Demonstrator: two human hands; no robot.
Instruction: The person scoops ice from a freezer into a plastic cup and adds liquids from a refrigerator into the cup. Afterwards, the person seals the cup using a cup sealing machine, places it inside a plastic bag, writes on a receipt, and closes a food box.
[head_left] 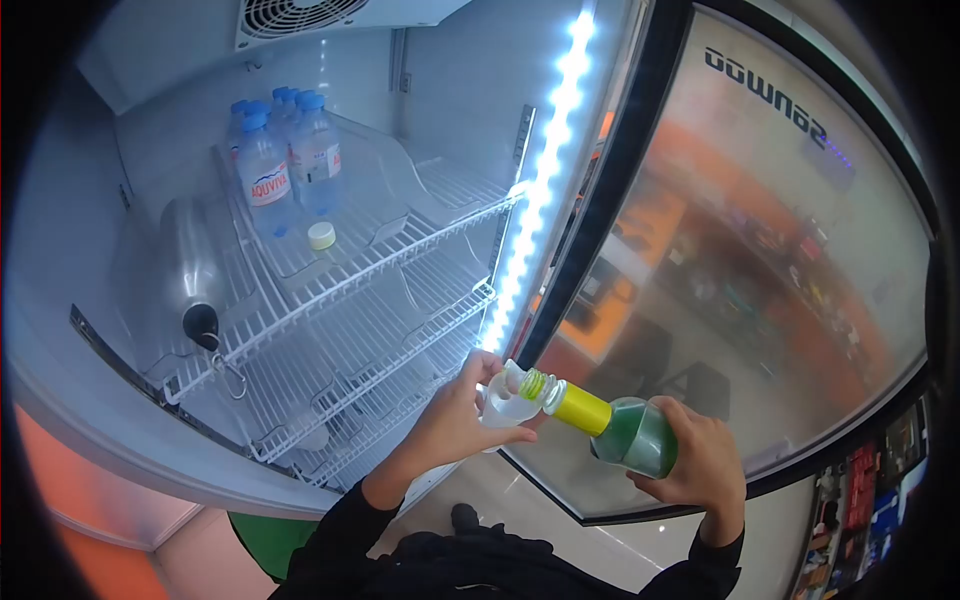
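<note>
My right hand (703, 452) is wrapped round the body of a green bottle (640, 437) with a yellow neck band. The bottle is tipped to the left, and its open mouth meets the rim of a small clear cup (508, 403). My left hand (455, 420) grips that cup by its side, thumb stretched along the lower edge. Something pale and cloudy shows in the cup; whether liquid is flowing I cannot tell. Both hands are in front of an open fridge. On its upper wire shelf (345, 262) sits a whitish bottle cap (321, 236).
Several water bottles (266, 180) with blue caps stand at the back of the upper shelf. Left of them lies a silver flask (190, 255) with a black end and a metal ring. The open glass door (740, 260) is on the right, beside a bright light strip (545, 180).
</note>
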